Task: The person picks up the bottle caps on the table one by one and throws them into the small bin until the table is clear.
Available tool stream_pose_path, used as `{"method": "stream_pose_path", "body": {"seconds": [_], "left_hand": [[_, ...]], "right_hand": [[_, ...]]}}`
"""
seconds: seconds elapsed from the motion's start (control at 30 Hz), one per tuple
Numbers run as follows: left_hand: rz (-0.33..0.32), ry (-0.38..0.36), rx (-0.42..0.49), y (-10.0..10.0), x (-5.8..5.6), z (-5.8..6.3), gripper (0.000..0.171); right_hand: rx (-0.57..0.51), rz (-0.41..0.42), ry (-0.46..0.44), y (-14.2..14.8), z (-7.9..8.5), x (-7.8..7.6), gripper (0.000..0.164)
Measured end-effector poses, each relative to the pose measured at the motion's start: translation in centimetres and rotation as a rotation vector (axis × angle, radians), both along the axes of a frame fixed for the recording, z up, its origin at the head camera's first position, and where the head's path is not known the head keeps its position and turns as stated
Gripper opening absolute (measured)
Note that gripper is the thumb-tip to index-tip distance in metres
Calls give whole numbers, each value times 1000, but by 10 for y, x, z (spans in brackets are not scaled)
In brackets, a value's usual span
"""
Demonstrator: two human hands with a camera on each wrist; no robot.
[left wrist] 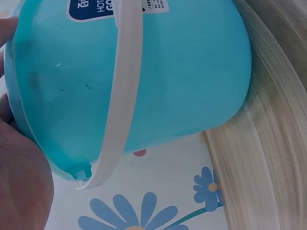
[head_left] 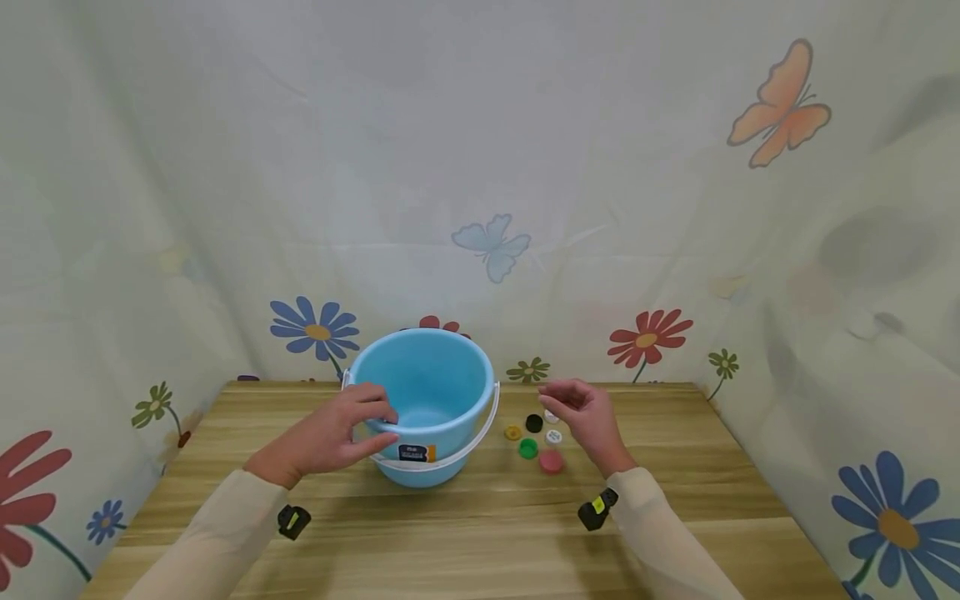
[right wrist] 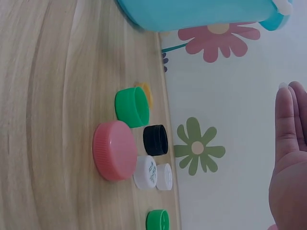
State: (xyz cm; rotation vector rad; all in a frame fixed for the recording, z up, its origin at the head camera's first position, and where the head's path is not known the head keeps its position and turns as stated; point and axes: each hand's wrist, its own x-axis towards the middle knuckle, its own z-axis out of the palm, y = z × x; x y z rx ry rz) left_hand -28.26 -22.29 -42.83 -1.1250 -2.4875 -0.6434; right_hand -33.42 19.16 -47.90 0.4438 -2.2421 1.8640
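Observation:
A light blue bucket (head_left: 420, 379) stands upright on the table, its white handle (head_left: 480, 433) hanging down at the front. My left hand (head_left: 352, 425) grips the bucket's near rim, fingers over the inside and thumb on the outer wall. Over the bottle caps hovers my right hand (head_left: 588, 417); in the right wrist view its fingers are fairly straight and nothing shows in them. Below it lie a pink cap (right wrist: 115, 151), a green cap (right wrist: 132, 107), a black cap (right wrist: 156, 140), a yellow cap (head_left: 512, 432) and two white caps (right wrist: 145, 172).
Another small green cap (right wrist: 158, 220) sits apart from the group; the right hand hides it in the head view. The wooden table (head_left: 465, 550) ends at a hanging cloth (head_left: 375, 167) printed with flowers and butterflies. Both wrists wear black camera units.

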Motion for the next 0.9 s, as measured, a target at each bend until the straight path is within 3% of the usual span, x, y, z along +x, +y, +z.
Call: {"method": "stream_pose_path", "body": {"seconds": [0.57, 0.9], "left_hand": [[-32, 28, 5, 1, -1, 0, 12], [-29, 37, 2, 0, -2, -1, 12]], "right_hand": [[44, -38, -52, 16, -16, 5, 46], [24, -16, -63, 24, -29, 5, 40]]}}
